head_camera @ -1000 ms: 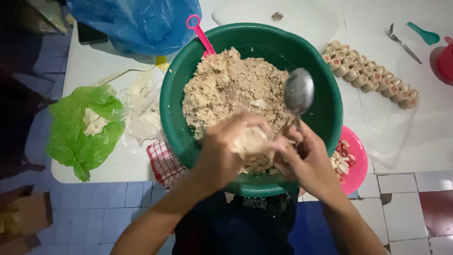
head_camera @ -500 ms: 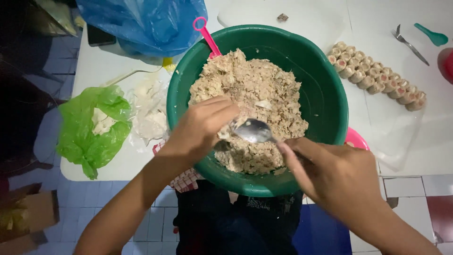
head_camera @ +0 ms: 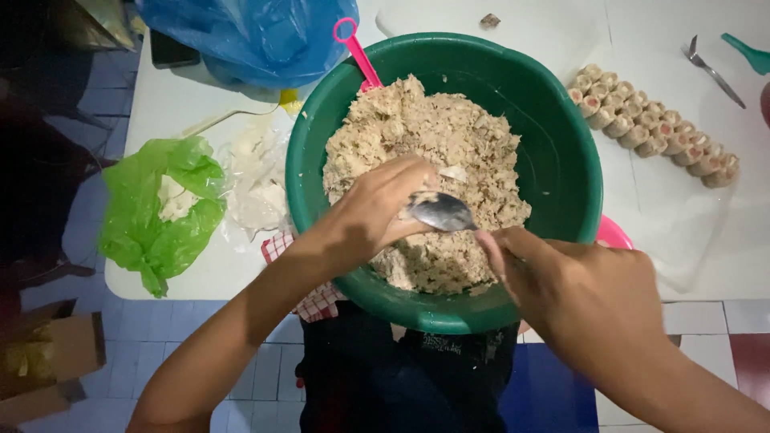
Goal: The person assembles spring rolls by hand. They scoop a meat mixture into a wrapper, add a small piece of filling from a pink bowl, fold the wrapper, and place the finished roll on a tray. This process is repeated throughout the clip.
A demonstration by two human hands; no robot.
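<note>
Spoon: metal spoon point(head_camera: 439, 212) lies bowl-down over the middle of the green basin point(head_camera: 561, 144), pressed at the left hand's fingertips; a second ago it stood raised above the mix, bowl up toward the basin's right wall.
Left hand: the left hand point(head_camera: 377, 210) is cupped over the basin's centre, fingers curled together against the spoon's bowl; whether a wrapper or a lump of filling sits inside the curl cannot be told.
Right hand: the right hand point(head_camera: 577, 289) is at the basin's near right rim, fingers closed round the spoon's handle, which they hide.
Filling: pale crumbly minced mixture point(head_camera: 417, 136) fills the basin's floor, heaped toward its far left side.
Change: both hands have gone from the basin's near rim, where they worked a pale piece between them, to its centre; judging by this, one piece is finished and another scoop is in hand.
Row of pieces: filled rolls point(head_camera: 654, 136) lie in a slanting double line right of the basin.
Pink handle: pink utensil point(head_camera: 357, 50) leans on the basin's far rim.
Green bag: green bag point(head_camera: 156, 212) rests left of the basin.
</note>
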